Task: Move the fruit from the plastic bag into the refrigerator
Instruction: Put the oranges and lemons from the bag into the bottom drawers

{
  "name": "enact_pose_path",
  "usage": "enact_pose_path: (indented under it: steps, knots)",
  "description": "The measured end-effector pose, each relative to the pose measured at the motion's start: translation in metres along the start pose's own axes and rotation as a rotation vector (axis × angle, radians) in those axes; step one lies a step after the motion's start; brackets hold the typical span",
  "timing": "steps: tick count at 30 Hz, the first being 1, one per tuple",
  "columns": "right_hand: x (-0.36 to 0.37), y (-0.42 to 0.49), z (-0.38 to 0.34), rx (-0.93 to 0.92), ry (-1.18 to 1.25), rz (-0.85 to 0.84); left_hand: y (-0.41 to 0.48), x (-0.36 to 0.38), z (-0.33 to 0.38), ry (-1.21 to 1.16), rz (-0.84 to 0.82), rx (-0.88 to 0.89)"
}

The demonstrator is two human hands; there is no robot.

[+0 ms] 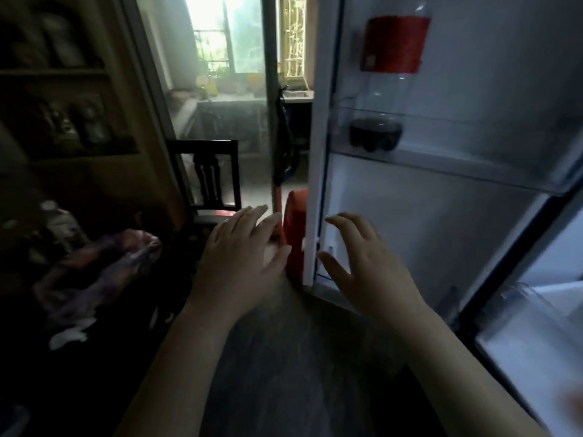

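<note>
The refrigerator door (441,222) stands open at the right, its white inner side facing me, and part of the bright refrigerator interior (536,335) shows at the lower right. A purplish plastic bag (104,263) lies crumpled on a dark surface at the left; no fruit is visible in it. My left hand (243,257) hovers with fingers spread and empty, just left of the door's edge. My right hand (369,263) is also spread and empty, in front of the lower door panel.
A cola bottle (385,89) with a red label stands in the door shelf. A red round object (296,238) sits on the floor by the door's edge. A dark wooden chair (214,178) stands behind, with dim shelves (63,89) at the left.
</note>
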State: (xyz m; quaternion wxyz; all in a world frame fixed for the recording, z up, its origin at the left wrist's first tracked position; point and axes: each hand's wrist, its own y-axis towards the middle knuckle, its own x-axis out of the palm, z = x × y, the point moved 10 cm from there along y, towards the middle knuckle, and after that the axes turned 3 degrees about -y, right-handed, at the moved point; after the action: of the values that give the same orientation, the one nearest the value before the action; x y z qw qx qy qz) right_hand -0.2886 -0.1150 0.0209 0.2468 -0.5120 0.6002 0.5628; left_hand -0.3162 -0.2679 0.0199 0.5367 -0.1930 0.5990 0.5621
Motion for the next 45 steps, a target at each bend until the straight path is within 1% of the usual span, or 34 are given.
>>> enact_pose_path:
  steps: [3, 8, 13, 17, 25, 32, 35, 38, 41, 45]
  knots:
    - [0.036, 0.037, -0.048, -0.058, 0.035, -0.036, -0.002, -0.01, -0.065, -0.002, 0.033, -0.071]
    - [0.104, 0.088, -0.116, -0.157, 0.068, -0.088, -0.015, -0.027, -0.164, -0.016, 0.16, -0.214]
    - [0.172, 0.127, -0.176, -0.261, 0.123, -0.165, -0.042, -0.016, -0.259, 0.035, 0.105, -0.356]
    - [0.219, 0.147, -0.217, -0.336, 0.149, -0.217, -0.064, -0.009, -0.317, 0.065, 0.088, -0.444]
    - [0.294, 0.191, -0.275, -0.49, 0.202, -0.332, -0.077, -0.002, -0.395, 0.096, 0.134, -0.557]
    - [0.371, 0.245, -0.302, -0.575, 0.321, -0.426, -0.087, 0.028, -0.469, 0.1, 0.078, -0.742]
    - [0.412, 0.269, -0.311, -0.624, 0.378, -0.501, -0.088, 0.038, -0.492, 0.11, 0.113, -0.794]
    - [0.456, 0.294, -0.317, -0.67, 0.383, -0.592, -0.085, 0.054, -0.516, 0.108, 0.125, -0.865]
    - [0.498, 0.319, -0.319, -0.688, 0.383, -0.678, -0.079, 0.078, -0.543, 0.091, 0.092, -0.938]
    - [0.544, 0.342, -0.334, -0.737, 0.374, -0.736, -0.076, 0.112, -0.579, 0.053, 0.036, -1.025]
